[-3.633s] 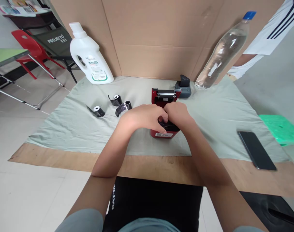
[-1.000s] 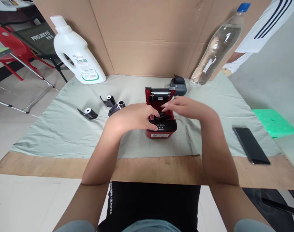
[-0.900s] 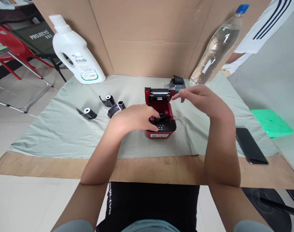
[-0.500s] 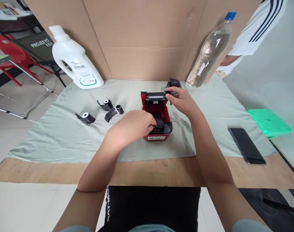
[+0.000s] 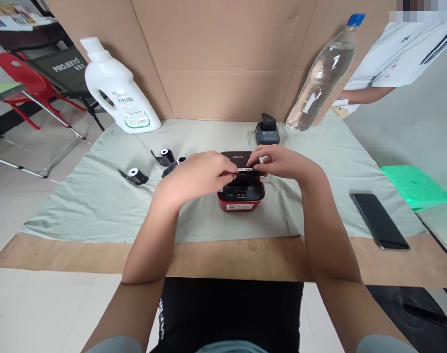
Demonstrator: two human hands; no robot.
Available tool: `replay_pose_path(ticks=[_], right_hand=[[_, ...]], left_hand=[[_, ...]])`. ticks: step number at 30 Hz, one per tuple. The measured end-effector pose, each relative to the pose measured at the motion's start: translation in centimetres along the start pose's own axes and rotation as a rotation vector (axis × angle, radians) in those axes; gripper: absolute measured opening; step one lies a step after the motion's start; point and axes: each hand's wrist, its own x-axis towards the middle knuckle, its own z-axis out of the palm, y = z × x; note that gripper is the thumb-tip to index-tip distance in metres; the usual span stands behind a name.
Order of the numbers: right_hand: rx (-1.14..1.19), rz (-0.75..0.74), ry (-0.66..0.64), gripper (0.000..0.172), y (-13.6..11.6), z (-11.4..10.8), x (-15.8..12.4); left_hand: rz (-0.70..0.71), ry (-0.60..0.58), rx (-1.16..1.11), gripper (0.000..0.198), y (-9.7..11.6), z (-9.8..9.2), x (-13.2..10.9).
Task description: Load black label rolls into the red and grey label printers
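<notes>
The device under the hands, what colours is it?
The device is mainly red and black; see the head view.

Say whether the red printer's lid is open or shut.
Partly open: the lid slants above the red printer, leaving a gap at its front edge, with the right hand on it.

A makeshift indoor workspace is suggested, though its exact kind cannot be told: a wooden worktop (image 5: 238,260) is covered by a pale cloth (image 5: 87,211) and backed by cardboard (image 5: 223,54), the floor (image 5: 50,309) is tiled, and a red chair (image 5: 25,81) and a black chair (image 5: 58,76) are seen at far left.
</notes>
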Motion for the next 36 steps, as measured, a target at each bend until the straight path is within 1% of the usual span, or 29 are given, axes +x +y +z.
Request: replay_pose_path(ticks=[3, 7, 9, 11, 13, 17, 20, 23, 27, 30, 33, 36], right_hand=[[-0.061, 0.028, -0.015, 0.037, 0.4, 0.3, 0.2], [-0.105, 0.082, -0.03, 0.065, 0.7, 0.5, 0.3], [-0.1, 0.133, -0.033, 0.075, 0.9, 0.5, 0.4], [-0.074, 0.18, -0.049, 0.082, 1.2, 0.3, 0.5], [-0.018, 0.198, -0.091, 0.083, 1.4, 0.2, 0.6], [0.082, 0.186, -0.164, 0.074, 1.5, 0.2, 0.9], [0.112, 0.18, -0.177, 0.066, 1.4, 0.5, 1.2], [0.095, 0.193, -0.164, 0.062, 1.4, 0.8, 1.4], [0.069, 0.192, -0.152, 0.067, 1.7, 0.9, 1.6], [0.057, 0.205, -0.136, 0.073, 2.1, 1.0, 1.6], [0.064, 0.221, -0.136, 0.081, 2.3, 1.2, 1.8], [0.071, 0.213, -0.131, 0.081, 2.4, 1.3, 1.9]], left_hand=[[0.034, 0.076, -0.038, 0.026, -0.7, 0.0, 0.4], [0.023, 0.101, -0.094, 0.025, -1.5, 0.3, 1.0], [0.012, 0.107, -0.112, 0.025, -1.8, 0.4, 1.1], [0.002, 0.115, -0.118, 0.026, -2.0, 0.4, 1.2], [-0.009, 0.121, -0.122, 0.027, -2.2, 0.3, 1.2], [-0.02, 0.133, -0.147, 0.028, -2.5, 0.3, 1.2], [-0.027, 0.115, -0.202, 0.024, -2.8, 0.5, 1.5], [-0.063, 0.067, -0.309, 0.022, -3.2, 0.8, 1.8], [-0.12, -0.061, -0.47, 0.019, -3.7, 1.0, 2.3], [-0.178, -0.14, -0.533, 0.015, -4.0, 1.3, 2.6], [-0.209, -0.17, -0.526, 0.015, -4.1, 1.7, 2.8], [-0.19, -0.161, -0.477, 0.019, -4.2, 1.9, 3.0]])
